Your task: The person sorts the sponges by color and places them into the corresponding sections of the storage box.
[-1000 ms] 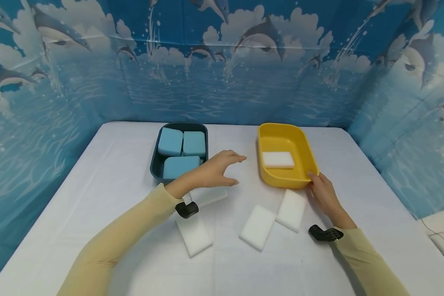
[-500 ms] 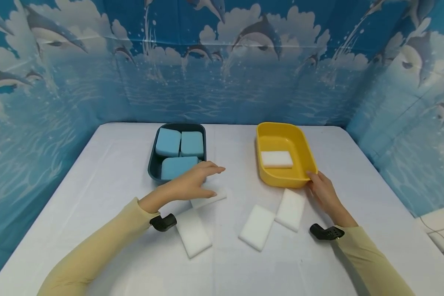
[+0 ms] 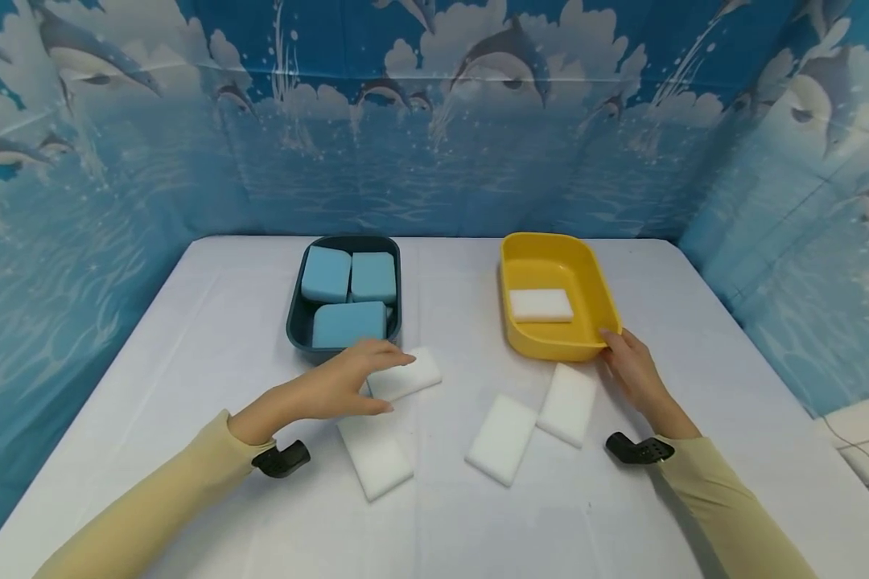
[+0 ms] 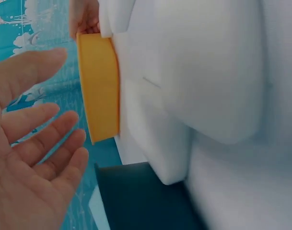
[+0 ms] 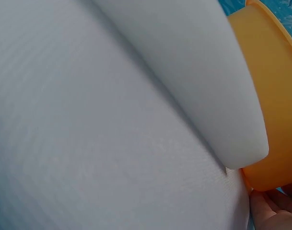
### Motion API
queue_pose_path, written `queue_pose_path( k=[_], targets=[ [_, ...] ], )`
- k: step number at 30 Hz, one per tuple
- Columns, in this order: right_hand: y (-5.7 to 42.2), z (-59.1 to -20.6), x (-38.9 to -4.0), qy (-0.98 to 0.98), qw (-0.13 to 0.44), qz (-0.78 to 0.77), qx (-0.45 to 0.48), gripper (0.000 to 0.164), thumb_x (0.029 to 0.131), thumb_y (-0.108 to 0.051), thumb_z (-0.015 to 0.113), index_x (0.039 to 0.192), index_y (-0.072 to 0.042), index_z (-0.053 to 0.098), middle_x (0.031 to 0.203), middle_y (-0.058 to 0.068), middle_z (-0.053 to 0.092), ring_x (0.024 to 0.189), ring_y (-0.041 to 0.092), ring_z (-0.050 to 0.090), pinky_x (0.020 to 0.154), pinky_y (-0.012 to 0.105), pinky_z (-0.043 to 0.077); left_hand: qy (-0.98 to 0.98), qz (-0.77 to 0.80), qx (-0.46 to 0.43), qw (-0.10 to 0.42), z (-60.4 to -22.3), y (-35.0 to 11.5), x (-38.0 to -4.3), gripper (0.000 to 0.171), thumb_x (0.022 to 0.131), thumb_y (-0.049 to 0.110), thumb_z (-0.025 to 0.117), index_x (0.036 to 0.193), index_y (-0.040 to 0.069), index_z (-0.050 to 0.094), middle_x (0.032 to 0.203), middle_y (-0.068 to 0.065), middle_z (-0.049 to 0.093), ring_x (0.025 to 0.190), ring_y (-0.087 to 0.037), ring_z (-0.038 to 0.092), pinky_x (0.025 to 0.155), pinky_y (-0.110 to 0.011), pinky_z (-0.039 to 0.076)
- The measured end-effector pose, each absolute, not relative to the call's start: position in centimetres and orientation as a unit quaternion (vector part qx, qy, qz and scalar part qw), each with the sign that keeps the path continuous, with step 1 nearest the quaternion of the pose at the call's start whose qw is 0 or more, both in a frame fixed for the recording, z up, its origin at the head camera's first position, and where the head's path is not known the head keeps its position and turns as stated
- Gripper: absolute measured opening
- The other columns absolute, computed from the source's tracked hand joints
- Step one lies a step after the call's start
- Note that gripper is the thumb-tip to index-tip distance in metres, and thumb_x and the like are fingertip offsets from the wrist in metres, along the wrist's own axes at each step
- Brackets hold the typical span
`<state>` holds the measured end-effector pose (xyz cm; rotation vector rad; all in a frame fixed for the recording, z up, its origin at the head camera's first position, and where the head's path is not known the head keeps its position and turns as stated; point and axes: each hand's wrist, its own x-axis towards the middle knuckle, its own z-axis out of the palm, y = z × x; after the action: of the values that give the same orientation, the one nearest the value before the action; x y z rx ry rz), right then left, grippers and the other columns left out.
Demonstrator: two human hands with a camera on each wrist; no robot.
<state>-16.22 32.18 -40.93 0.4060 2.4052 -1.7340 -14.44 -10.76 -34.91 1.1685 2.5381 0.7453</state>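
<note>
Progress looks pretty early to me: just one white sponge (image 3: 541,305) sits in the yellow tub (image 3: 553,347), over by its left wall, while four more lie flat on the white surface (image 3: 434,523), so I count one in and four out. The blue sponges (image 3: 349,325) (three that I can see) look sorted, packed in the dark teal tub (image 3: 301,326). As for which way stuff points: the boxed white one has its long axis running side to side, across the yellow tub's own long axis, which goes roughly away from the person. Out on the surface, the sponge by the teal tub (image 3: 420,371) also lies mostly sideways, right end angled a bit farther off. The near-left sponge (image 3: 378,462) runs from far-left to near-right, and the middle sponge (image 3: 503,440) and the rightmost sponge (image 3: 568,404) both slant the other way, far ends leaning right, just in front of the yellow tub. Left hand (image 3: 333,388) hangs near the two left sponges, thumb and fingers apart with nothing between them, and I don't see it touching either. Right hand (image 3: 632,366) has its fingers clamped on the yellow tub's near-right corner, which I'd guess is to steady it.
</note>
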Motion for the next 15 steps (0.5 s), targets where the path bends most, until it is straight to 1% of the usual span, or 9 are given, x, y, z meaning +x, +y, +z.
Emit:
queue_pose_path(
  k=[3,7,11,15],
  targets=[
    [32.2,-40.9,-16.2,0.805,0.074,-0.575,0.130,0.071,0.099,-0.049,0.024,0.151,-0.005,0.006,0.157,0.018,0.015,0.134,0.024,0.030,0.118,0.045,0.022,0.868,0.249,0.407,0.142,-35.4,-11.6,-13.8,0.061,0.082,0.020,0.072,0.137,0.012,0.048,0.138,-0.006,0.048,0.127,-0.023,0.045,0.100,-0.041,0.046],
    [32.3,-41.0,-16.2,0.807,0.069,-0.573,0.124,0.071,0.099,-0.049,0.025,0.151,-0.004,0.007,0.156,0.018,0.016,0.132,0.023,0.032,0.118,0.045,0.022,0.858,0.241,0.427,0.153,-36.0,-12.3,-13.2,0.060,0.081,0.022,0.073,0.136,0.013,0.050,0.135,-0.003,0.052,0.124,-0.019,0.048,0.099,-0.039,0.048],
    [32.4,-41.0,-16.2,0.807,0.068,-0.574,0.121,0.071,0.099,-0.049,0.024,0.151,-0.004,0.006,0.156,0.018,0.016,0.133,0.026,0.030,0.118,0.047,0.022,0.845,0.244,0.447,0.162,-36.6,-12.8,-12.8,0.058,0.081,0.026,0.073,0.133,0.013,0.053,0.131,0.002,0.054,0.121,-0.015,0.048,0.101,-0.037,0.045],
    [32.3,-41.1,-16.2,0.805,0.071,-0.575,0.126,0.071,0.099,-0.049,0.024,0.151,-0.005,0.005,0.157,0.018,0.014,0.135,0.030,0.026,0.118,0.048,0.021,0.841,0.250,0.445,0.181,-37.2,-13.4,-12.5,0.058,0.080,0.027,0.074,0.132,0.015,0.054,0.130,0.006,0.053,0.121,-0.012,0.046,0.103,-0.035,0.043]
  ],
)
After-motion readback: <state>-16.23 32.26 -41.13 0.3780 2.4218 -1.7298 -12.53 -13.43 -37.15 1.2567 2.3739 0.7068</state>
